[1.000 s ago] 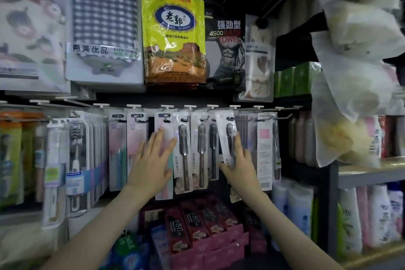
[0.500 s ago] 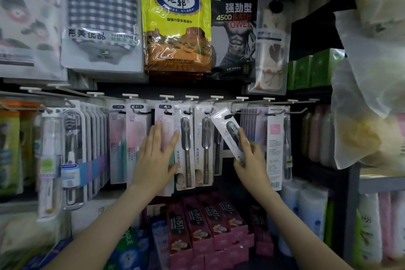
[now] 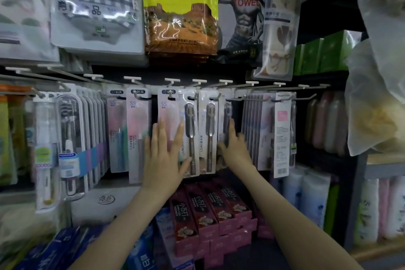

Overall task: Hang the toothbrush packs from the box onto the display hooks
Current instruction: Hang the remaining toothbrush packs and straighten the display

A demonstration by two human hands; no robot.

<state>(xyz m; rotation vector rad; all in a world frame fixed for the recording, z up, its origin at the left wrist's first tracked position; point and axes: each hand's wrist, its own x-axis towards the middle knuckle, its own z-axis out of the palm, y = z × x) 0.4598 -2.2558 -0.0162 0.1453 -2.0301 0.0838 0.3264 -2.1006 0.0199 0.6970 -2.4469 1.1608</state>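
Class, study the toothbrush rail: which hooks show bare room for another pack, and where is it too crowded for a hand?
Free: the far-right hook, its tip bare between the pink-label pack and the bottles; also a narrow dark gap between the dark-brush pack and the grey stack. Crowded: the left stack.

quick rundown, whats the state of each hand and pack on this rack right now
left hand, open, fingers straight, pressing flat on the pink pack
pink pack, hanging upright
right hand, on the dark pack, grip blurred
dark pack, upright, whether it is hung yet cannot tell
grey packs, two, hanging upright
toothpaste boxes, closed, stacked below
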